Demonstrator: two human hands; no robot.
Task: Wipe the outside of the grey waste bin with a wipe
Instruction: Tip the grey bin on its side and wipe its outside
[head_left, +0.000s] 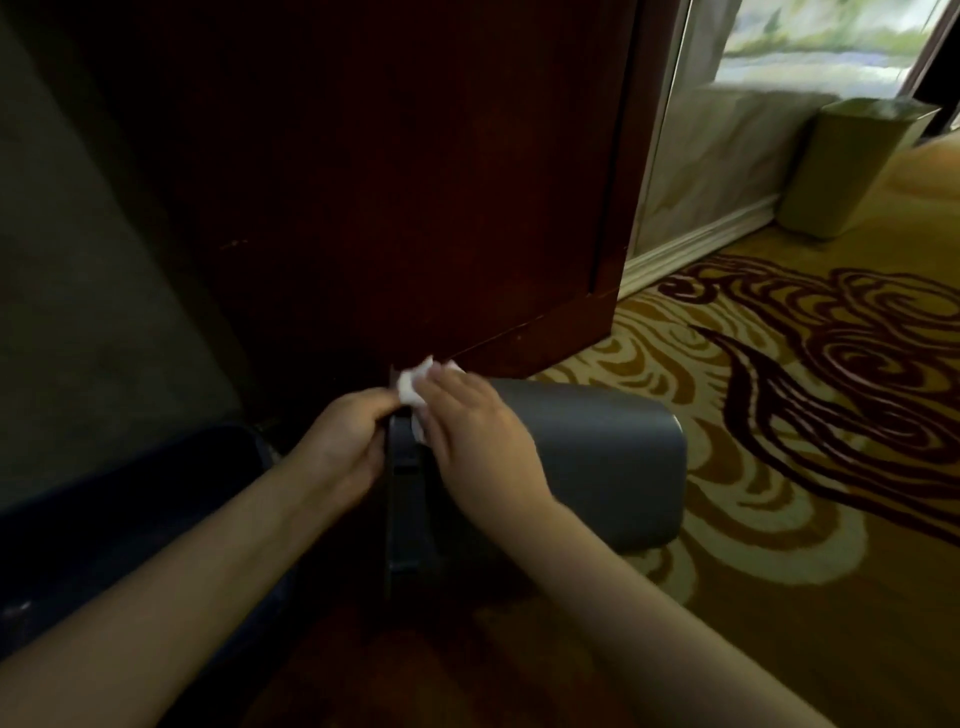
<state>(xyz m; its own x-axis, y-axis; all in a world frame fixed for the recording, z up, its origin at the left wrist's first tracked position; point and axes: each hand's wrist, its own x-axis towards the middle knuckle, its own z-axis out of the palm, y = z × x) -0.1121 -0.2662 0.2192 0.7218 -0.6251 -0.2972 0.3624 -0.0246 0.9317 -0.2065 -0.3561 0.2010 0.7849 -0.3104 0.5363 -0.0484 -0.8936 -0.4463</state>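
The grey waste bin (602, 462) lies on its side on the carpet, its rim end toward the left and its rounded base toward the right. My left hand (347, 439) grips the bin's dark rim at the left end. My right hand (480, 441) lies flat on the bin's upper side near the rim and presses a white wipe (413, 387) against it. Part of the wipe sticks out past my fingertips; the remainder is hidden under the hand.
A dark red wooden cabinet (405, 182) stands right behind the bin. A second, olive-green bin (852, 171) stands upright by the white baseboard at the far right. Patterned gold and maroon carpet (810, 389) spreads to the right. A dark blue object (130, 499) lies at the left.
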